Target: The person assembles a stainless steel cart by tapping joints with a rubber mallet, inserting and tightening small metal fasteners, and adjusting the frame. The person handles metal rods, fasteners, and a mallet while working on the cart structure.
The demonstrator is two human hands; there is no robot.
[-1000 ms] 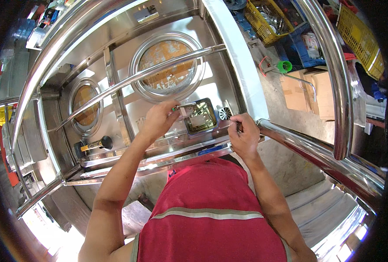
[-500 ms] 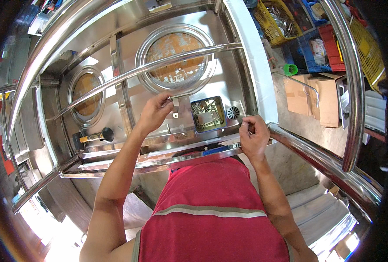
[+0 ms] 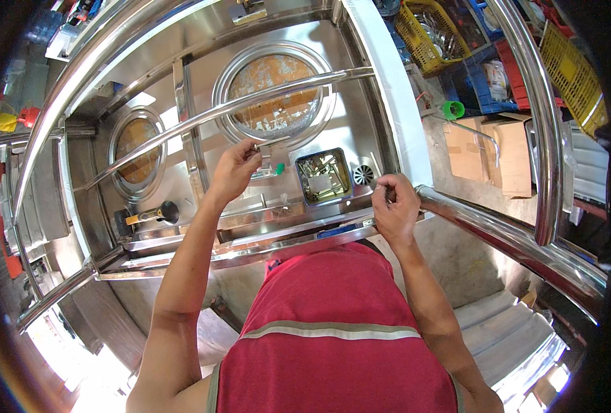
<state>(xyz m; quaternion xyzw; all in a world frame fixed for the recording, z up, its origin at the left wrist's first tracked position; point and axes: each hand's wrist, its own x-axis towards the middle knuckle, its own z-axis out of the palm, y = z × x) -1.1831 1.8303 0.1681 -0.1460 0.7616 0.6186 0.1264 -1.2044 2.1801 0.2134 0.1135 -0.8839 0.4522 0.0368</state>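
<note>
My left hand (image 3: 237, 166) is closed in a pinch on a small thin metal piece (image 3: 272, 142) above the steel cabinet. Beneath that piece, a small green spot (image 3: 280, 168) shows beside a metal part on the steel surface. To its right sits a square tin (image 3: 304, 194) of loose metal hardware, seemingly bolts. Next to the tin lies a round, slotted black-and-silver disc (image 3: 363, 175). My right hand (image 3: 396, 210) is over the near right corner, its fingers curled together. A thin light rod (image 3: 376, 164) rises just beyond its fingertips; whether they grip it is unclear.
A steel bar (image 3: 250, 103) crosses above the round openings (image 3: 274, 96). Thick polished tubes (image 3: 519, 241) run along the right. A yellow-handled tool (image 3: 147, 217) lies at left. Cardboard (image 3: 491, 155) and a yellow crate (image 3: 433, 38) are off to the right.
My left hand has shifted slightly left and away, with the metal piece now pointing more to the right. My right hand has moved a little left. The green spot has come into sight.
</note>
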